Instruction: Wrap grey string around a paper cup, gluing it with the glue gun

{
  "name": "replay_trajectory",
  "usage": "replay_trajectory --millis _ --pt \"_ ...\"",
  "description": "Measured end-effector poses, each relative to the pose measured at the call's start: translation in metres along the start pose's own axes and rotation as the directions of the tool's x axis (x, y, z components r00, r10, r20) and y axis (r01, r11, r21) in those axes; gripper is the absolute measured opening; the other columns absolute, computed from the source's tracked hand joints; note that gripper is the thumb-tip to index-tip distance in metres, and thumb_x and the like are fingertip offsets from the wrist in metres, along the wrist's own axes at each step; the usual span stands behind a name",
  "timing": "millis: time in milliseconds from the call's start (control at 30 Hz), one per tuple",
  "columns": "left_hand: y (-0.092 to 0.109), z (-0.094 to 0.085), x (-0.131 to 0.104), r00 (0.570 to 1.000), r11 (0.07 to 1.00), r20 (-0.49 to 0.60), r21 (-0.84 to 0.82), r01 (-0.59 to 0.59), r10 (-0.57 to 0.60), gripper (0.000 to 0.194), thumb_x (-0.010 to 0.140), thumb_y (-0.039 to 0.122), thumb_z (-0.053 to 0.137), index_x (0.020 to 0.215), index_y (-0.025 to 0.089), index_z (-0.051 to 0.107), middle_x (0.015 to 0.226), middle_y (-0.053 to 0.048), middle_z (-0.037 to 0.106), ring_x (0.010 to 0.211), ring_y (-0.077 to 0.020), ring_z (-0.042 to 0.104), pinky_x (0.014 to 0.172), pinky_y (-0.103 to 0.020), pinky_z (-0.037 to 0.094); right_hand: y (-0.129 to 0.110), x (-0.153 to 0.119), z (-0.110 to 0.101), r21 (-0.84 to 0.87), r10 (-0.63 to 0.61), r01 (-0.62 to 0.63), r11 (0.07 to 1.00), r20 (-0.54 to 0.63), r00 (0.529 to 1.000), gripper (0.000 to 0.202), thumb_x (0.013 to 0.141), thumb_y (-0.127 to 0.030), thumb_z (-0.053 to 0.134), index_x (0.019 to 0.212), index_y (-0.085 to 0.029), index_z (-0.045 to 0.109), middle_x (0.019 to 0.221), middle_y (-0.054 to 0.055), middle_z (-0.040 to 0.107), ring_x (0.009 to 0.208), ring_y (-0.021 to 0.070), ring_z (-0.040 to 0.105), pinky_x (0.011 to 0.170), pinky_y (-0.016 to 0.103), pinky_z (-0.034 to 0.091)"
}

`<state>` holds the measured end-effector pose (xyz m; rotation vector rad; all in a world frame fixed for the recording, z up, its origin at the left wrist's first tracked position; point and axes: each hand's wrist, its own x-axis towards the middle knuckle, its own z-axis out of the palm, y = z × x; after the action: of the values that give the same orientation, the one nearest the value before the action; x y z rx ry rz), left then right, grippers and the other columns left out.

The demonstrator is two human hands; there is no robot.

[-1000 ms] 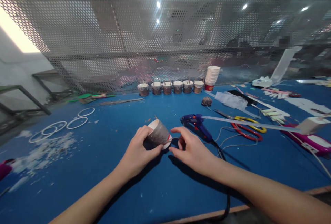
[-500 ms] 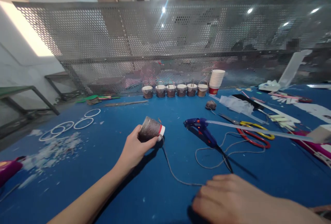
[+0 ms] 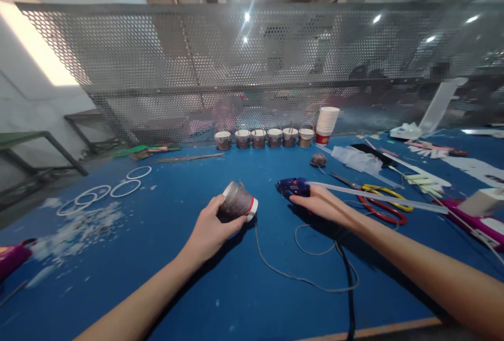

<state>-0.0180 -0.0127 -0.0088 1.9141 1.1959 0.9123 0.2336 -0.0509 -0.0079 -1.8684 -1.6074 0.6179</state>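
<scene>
My left hand (image 3: 214, 228) is closed round a paper cup (image 3: 237, 202) wrapped in grey-brown cord, tilted on its side with its white and red end to the right. A grey cord (image 3: 281, 274) trails from the cup across the blue table. To the right, my right hand (image 3: 325, 204) is wrapped round the handle of a blue glue gun (image 3: 293, 187). The gun's nozzle points left, towards the cup, and the two do not touch. A long translucent glue stick (image 3: 378, 197) sticks out behind the gun.
Several wrapped cups (image 3: 274, 138) line the back beside a stack of paper cups (image 3: 327, 123). A cord ball (image 3: 318, 160) and scissors (image 3: 384, 196) lie right of centre. White rings (image 3: 125, 188) and scraps (image 3: 84, 233) lie left; the gun's black cable (image 3: 349, 293) runs towards the front edge.
My right hand has moved up and forward from the near edge and taken hold of the glue gun. The cord it was beside now lies loose. The cup has shifted slightly right and tilted.
</scene>
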Motion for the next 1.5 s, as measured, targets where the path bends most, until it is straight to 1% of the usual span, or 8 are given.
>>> replay_trajectory --millis 133,400,500,700,933,1033,1300,1500 --pt "0.0 0.0 0.0 1.0 1.0 0.023 0.031 0.006 -0.007 0.032 0.066 0.035 0.069 0.091 0.015 0.067 0.086 -0.007 0.068 0.082 -0.0233 0.064 0.076 -0.037 0.049 0.001 -0.011 0.007 0.173 -0.085 0.101 0.98 -0.098 0.992 0.014 0.076 -0.031 0.052 0.071 -0.02 0.058 0.059 0.0 0.059 0.058 0.017 0.055 0.054 0.027 0.041" --pt "-0.002 0.005 0.001 0.999 1.0 0.037 -0.016 0.022 -0.021 0.037 0.066 0.035 0.07 0.097 0.015 0.065 0.092 -0.008 0.068 0.086 -0.0239 0.064 0.084 -0.039 0.049 -0.021 -0.057 0.007 0.157 -0.248 0.248 0.956 -0.021 0.969 0.029 0.081 -0.043 0.055 0.064 -0.02 0.05 0.056 -0.003 0.051 0.05 0.011 0.043 0.047 0.024 0.033" --pt "-0.001 0.005 0.001 1.0 1.0 0.029 -0.007 0.01 -0.01 0.037 0.067 0.036 0.07 0.097 0.015 0.066 0.093 -0.008 0.068 0.087 -0.0239 0.063 0.083 -0.039 0.049 -0.022 -0.059 0.012 0.173 -0.285 0.277 0.945 0.022 0.958 0.026 0.083 -0.04 0.056 0.067 -0.02 0.053 0.055 -0.003 0.051 0.048 0.0095 0.04 0.045 0.023 0.031" --pt "0.0 0.006 0.0 1.0 1.0 0.027 0.021 -0.016 0.016 0.036 0.067 0.036 0.07 0.095 0.014 0.066 0.09 -0.008 0.068 0.084 -0.0228 0.063 0.081 -0.037 0.048 -0.022 -0.059 0.017 0.101 -0.391 0.392 0.914 -0.032 0.92 0.021 0.084 -0.032 0.055 0.067 -0.02 0.053 0.056 -0.004 0.053 0.048 0.0088 0.041 0.047 0.022 0.032" --pt "-0.003 0.006 0.001 0.999 0.998 0.028 0.043 -0.034 0.033 0.036 0.066 0.036 0.07 0.094 0.014 0.066 0.091 -0.008 0.066 0.084 -0.023 0.061 0.08 -0.037 0.047 -0.014 -0.057 0.021 0.068 -0.554 0.557 0.828 -0.058 0.831 0.019 0.087 -0.031 0.053 0.072 -0.019 0.054 0.063 0.0 0.061 0.05 0.0098 0.052 0.049 0.021 0.037" --pt "-0.003 0.006 0.001 0.999 0.999 0.041 0.031 -0.03 0.029 0.037 0.067 0.037 0.069 0.096 0.013 0.066 0.092 -0.008 0.067 0.085 -0.023 0.061 0.081 -0.037 0.047 -0.012 -0.057 0.02 0.035 -0.574 0.579 0.815 -0.095 0.814 0.018 0.087 -0.03 0.053 0.072 -0.019 0.054 0.062 0.0 0.062 0.049 0.0099 0.053 0.049 0.021 0.038" --pt "-0.006 0.004 0.002 0.995 0.997 0.077 0.033 -0.072 0.069 0.036 0.068 0.036 0.069 0.095 0.014 0.066 0.091 -0.007 0.067 0.084 -0.0226 0.062 0.079 -0.036 0.048 -0.013 -0.06 0.019 0.038 -0.579 0.579 0.814 -0.025 0.815 0.021 0.088 -0.034 0.05 0.076 -0.018 0.057 0.066 0.003 0.065 0.053 0.0111 0.056 0.052 0.022 0.041" --pt "-0.012 0.001 0.004 0.979 0.989 0.136 -0.015 -0.15 0.151 0.031 0.07 0.03 0.068 0.097 0.015 0.067 0.096 -0.007 0.068 0.089 -0.022 0.063 0.084 -0.035 0.047 -0.016 -0.058 0.013 0.009 -0.44 0.441 0.897 -0.067 0.896 0.023 0.085 -0.033 0.053 0.066 -0.02 0.052 0.057 -0.002 0.057 0.047 0.0088 0.046 0.047 0.021 0.033"
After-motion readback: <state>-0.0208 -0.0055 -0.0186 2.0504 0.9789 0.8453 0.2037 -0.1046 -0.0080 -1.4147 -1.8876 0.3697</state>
